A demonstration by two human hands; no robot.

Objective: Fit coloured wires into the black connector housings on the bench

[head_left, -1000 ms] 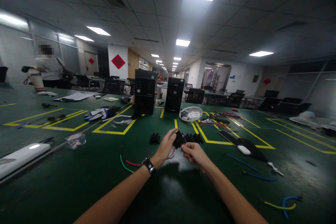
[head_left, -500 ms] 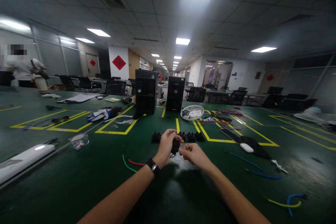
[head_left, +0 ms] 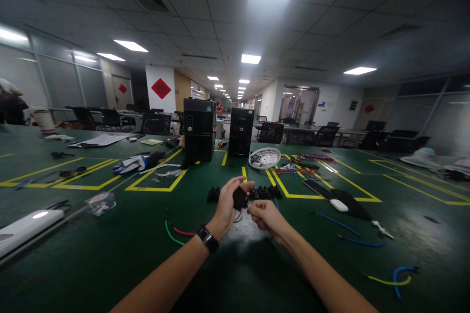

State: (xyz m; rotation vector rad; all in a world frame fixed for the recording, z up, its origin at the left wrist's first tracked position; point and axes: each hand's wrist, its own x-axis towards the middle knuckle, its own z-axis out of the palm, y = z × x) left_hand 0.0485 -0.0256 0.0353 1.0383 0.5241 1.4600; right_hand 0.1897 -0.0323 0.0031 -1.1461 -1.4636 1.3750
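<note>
My left hand (head_left: 229, 204), a watch on its wrist, is closed around a small black block-shaped part (head_left: 240, 198) above the table. My right hand (head_left: 265, 215) has thumb and finger pinched together at the part's right edge; what sits in the pinch is too small to make out. Just behind the hands stands a row of black plastic blocks (head_left: 265, 192), partly covered by my left hand. A red wire (head_left: 183, 232) and a green wire (head_left: 169, 232) lie left of my wrist. A short blue wire end (head_left: 276, 203) shows behind my right hand.
Two black computer towers (head_left: 200, 132) (head_left: 240, 132) stand ahead. Near them are a white basket (head_left: 265, 158) and a tangle of wires (head_left: 312, 161). Blue wires (head_left: 362, 243) and a phone (head_left: 316, 189) lie right; a plastic bag (head_left: 101, 204) and white device (head_left: 31, 230) lie left.
The black part has tilted and shows more of its face between my hands. My view has shifted slightly right. The person at the far left now shows only partly at the edge.
</note>
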